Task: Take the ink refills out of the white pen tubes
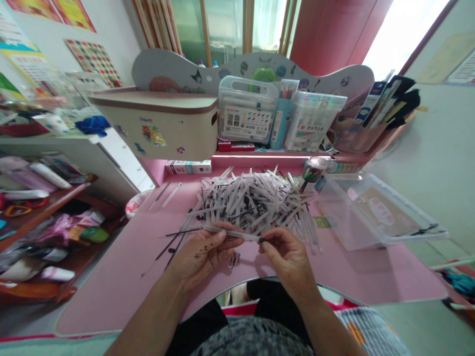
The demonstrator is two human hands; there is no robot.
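A whitish translucent pen barrel (248,236) lies level above the front of the desk. My left hand (208,251), with dark smudges on it, grips the barrel between thumb and fingers. At its right end my right hand (288,256) pinches a black end piece, mostly covered by the fingertips. Just beyond both hands spreads a large heap of similar white barrels (237,195) with black parts among them. Thin black refills (167,247) lie left of my left hand, near a small black cap (171,250). Dark marks (233,260) show on the desk between my hands.
A clear plastic bin (401,232) stands on the pink desk (111,296) at the right, with a jar of pens (311,173) beside the heap. Behind, the shelf bears a lidded box (159,123), marker cases (247,111) and a pen holder (358,136).
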